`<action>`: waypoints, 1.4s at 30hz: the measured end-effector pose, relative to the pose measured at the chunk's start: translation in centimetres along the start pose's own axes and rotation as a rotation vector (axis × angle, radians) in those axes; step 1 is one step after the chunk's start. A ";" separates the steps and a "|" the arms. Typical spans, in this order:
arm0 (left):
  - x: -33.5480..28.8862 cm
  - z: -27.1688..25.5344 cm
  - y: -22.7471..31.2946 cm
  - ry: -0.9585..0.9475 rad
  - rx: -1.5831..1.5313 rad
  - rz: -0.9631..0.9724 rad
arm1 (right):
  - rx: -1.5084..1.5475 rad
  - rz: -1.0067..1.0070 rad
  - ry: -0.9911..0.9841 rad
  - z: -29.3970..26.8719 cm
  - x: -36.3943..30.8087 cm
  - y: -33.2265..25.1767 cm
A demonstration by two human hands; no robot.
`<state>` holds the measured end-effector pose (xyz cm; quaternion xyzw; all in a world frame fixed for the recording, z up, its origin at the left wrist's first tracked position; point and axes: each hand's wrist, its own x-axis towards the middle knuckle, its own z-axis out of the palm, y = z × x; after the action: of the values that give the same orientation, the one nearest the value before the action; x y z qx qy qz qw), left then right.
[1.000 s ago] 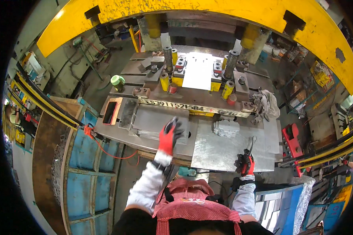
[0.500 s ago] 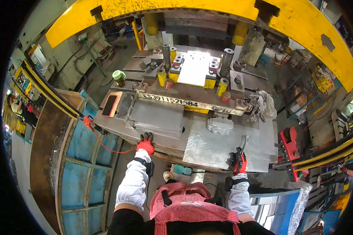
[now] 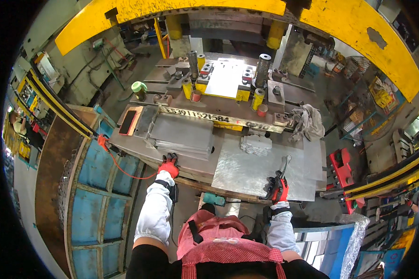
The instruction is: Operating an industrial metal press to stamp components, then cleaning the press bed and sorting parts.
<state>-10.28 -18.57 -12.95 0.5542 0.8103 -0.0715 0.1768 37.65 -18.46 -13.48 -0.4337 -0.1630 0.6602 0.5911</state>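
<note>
My left hand (image 3: 168, 165), in a red and black glove, sits on the front edge of the steel press table (image 3: 191, 167), fingers curled over it, just below a stack of grey metal sheets (image 3: 184, 134). My right hand (image 3: 275, 189), gloved the same, grips a long metal tong (image 3: 284, 165) whose tip lies on a large bare sheet (image 3: 251, 172). A small pile of stamped pieces (image 3: 255, 145) lies beyond that sheet. Further back a bright blank (image 3: 226, 79) rests in the die between yellow posts.
The yellow press frame (image 3: 358, 28) arches overhead. A grey rag (image 3: 307, 122) lies right of the die, a green cup (image 3: 138, 87) and a dark phone in an orange tray (image 3: 127, 122) to the left. A red control box (image 3: 342, 166) stands right; blue panels (image 3: 97, 186) left.
My left hand drew back from the top of the sheet stack down to the table's front edge. My right hand stayed at the front right with the tong; the view shifted slightly.
</note>
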 end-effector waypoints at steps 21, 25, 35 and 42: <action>-0.6 -1.0 0.9 -0.088 -0.038 -0.041 | -0.059 0.000 0.060 0.5 -0.7 -0.4; 0.0 -0.1 -0.3 -0.085 -0.082 -0.046 | -0.048 0.019 0.054 1.1 -0.8 -0.5; 1.1 0.3 0.6 -0.062 -0.120 0.062 | -0.073 -0.017 0.063 -0.3 -0.2 -0.6; 1.4 0.6 -0.5 -0.044 -0.079 0.019 | -0.101 -0.017 -0.002 -0.5 0.2 0.1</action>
<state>-11.04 -17.74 -14.05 0.5529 0.8029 -0.0502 0.2170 37.98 -18.46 -13.96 -0.4609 -0.2003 0.6465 0.5741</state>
